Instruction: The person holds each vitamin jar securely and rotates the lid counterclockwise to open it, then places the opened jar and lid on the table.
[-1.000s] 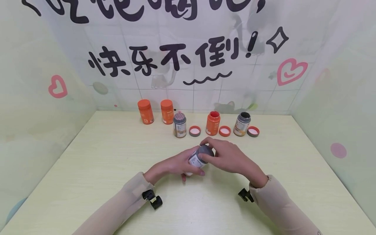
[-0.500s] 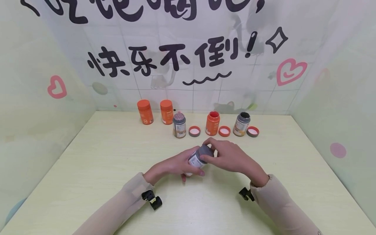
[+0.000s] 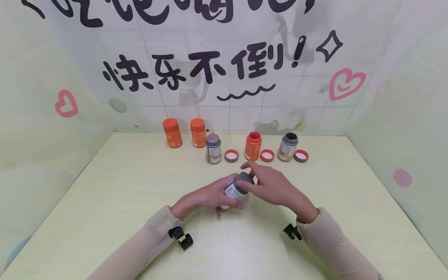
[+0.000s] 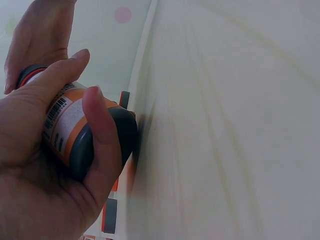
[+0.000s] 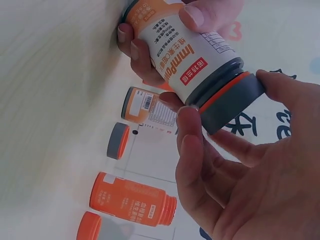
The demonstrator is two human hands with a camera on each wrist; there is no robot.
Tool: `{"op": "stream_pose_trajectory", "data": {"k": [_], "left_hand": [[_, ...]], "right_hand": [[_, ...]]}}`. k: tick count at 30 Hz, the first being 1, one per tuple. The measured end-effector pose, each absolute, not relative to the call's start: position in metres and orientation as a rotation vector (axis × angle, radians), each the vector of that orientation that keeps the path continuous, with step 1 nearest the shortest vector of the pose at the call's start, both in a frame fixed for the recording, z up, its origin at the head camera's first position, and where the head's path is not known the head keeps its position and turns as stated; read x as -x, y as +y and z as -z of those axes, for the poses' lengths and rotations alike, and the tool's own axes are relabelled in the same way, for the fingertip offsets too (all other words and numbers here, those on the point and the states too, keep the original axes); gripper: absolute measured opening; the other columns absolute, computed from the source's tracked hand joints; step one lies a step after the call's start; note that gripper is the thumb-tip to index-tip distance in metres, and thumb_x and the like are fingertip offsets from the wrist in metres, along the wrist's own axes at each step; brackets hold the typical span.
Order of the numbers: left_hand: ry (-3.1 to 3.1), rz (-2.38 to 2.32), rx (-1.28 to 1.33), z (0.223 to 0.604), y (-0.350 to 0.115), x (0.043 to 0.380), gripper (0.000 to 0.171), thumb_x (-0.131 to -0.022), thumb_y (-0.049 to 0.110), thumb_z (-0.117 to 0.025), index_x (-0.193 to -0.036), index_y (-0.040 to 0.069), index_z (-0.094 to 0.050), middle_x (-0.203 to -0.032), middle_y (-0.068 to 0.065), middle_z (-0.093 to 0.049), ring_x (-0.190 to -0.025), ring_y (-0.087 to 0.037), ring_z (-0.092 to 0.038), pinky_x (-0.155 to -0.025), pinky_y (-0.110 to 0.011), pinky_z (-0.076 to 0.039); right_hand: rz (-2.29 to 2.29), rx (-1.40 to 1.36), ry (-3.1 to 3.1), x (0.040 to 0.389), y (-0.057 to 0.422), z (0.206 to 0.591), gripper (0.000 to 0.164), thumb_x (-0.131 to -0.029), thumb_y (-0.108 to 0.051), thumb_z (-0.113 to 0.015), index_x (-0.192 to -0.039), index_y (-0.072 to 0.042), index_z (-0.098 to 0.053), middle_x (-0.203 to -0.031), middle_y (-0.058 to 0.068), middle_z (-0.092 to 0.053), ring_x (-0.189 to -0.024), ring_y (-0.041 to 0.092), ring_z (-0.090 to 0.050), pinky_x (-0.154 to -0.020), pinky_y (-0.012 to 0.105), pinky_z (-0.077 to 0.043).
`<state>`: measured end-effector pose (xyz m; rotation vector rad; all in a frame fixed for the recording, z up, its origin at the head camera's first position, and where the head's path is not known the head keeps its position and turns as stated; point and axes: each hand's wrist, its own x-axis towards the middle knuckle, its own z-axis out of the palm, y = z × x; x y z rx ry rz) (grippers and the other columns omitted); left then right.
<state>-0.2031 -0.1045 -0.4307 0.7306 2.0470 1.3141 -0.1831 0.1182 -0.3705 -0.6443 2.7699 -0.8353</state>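
My left hand [image 3: 215, 193] grips a grey supplement bottle [image 5: 195, 60] with a white and orange label, tilted above the table. Its dark base pokes out between my fingers in the left wrist view. On the bottle's neck sits a grey screw cap [image 5: 232, 102] with an orange lower edge. My right hand [image 3: 273, 184] pinches this cap, thumb on one side and fingertips on the other. From the head view, the cap is partly hidden by my right thumb.
Behind the hands stand two capped orange bottles [image 3: 172, 133] [image 3: 198, 133], a grey bottle with a sealed mouth [image 3: 213, 149], an open orange bottle [image 3: 253, 147] and an open grey bottle [image 3: 287, 147]. Upturned caps [image 3: 231, 156] [image 3: 267, 156] [image 3: 301, 156] lie among them. A printed sheet [image 3: 224, 112] closes the back.
The fingers of my right hand shift slightly on the cap, and the index finger now lifts a little from it. My left hand and the bottle stay nearly in place.
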Motion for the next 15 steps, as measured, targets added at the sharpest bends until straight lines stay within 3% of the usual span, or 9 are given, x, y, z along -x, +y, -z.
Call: {"op": "stream_pose_trajectory", "data": {"k": [6, 15], "left_hand": [[2.046, -1.312, -0.716, 0.4301, -0.1031, 0.2022, 0.066, -0.089, 0.022, -0.079, -0.144, 0.024, -0.043, -0.12, -0.01, -0.055, -0.085, -0.021, -0.061, -0.047, -0.035, -0.057], [2.038, -1.325, -0.716, 0.4296, -0.1039, 0.2019, 0.065, -0.089, 0.021, -0.08, -0.143, 0.023, -0.043, -0.119, -0.01, -0.055, -0.086, -0.021, -0.061, -0.046, -0.034, -0.057]], "right_hand": [[0.827, 0.607, 2.725, 0.184, 0.1225, 0.3703, 0.044, -0.096, -0.052, -0.067, -0.129, -0.024, -0.06, -0.093, -0.002, -0.069, -0.072, 0.015, -0.061, -0.063, 0.031, -0.052], [0.834, 0.76, 2.697, 0.1822, 0.1249, 0.3657, 0.044, -0.095, -0.039, -0.071, -0.136, -0.029, -0.058, -0.11, -0.003, -0.069, -0.075, 0.013, -0.064, -0.067, 0.03, -0.055]]}}
